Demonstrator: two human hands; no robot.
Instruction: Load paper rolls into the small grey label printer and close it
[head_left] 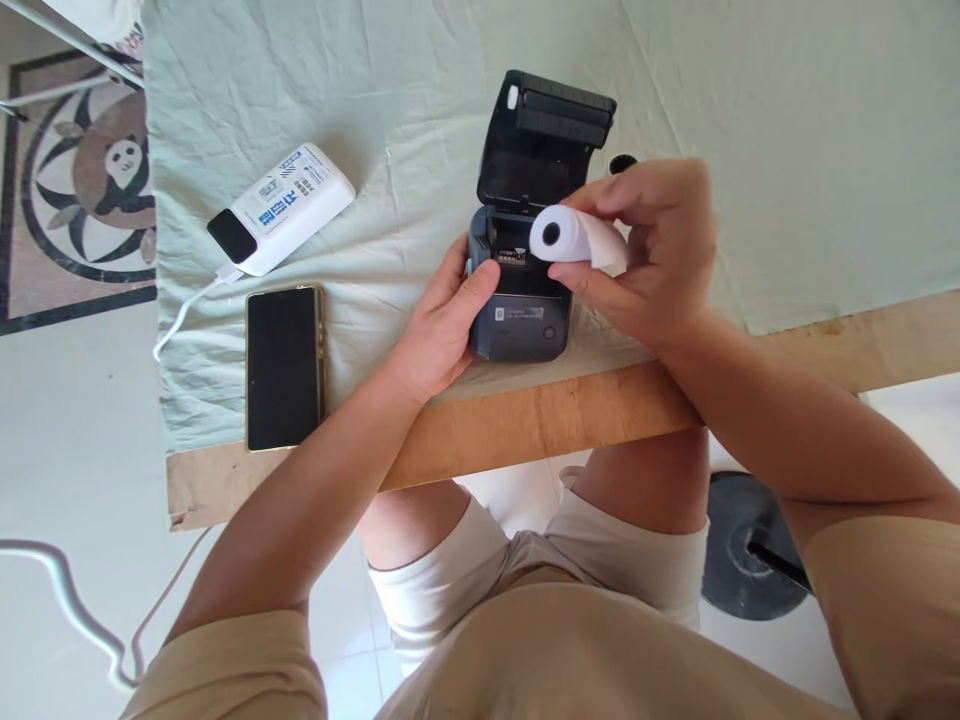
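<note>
A small dark printer [521,335] stands near the table's front edge with its lid [525,165] raised and its inner bay showing. My left hand [454,320] grips the printer's left side, the thumb over the rim of the bay. Between the thumb and fingers of my right hand [652,250] is a white paper roll [566,238], its dark core hole facing left and a loose flap of paper at its right. The roll is over the right part of the open bay; whether it touches the printer I cannot tell.
A white power bank [289,205] with a cable lies on the green cloth [405,100] at the left. Below it is a dark phone [283,368]. Behind my right hand a small round black object [622,163] shows. The wooden table edge [525,420] runs in front of me.
</note>
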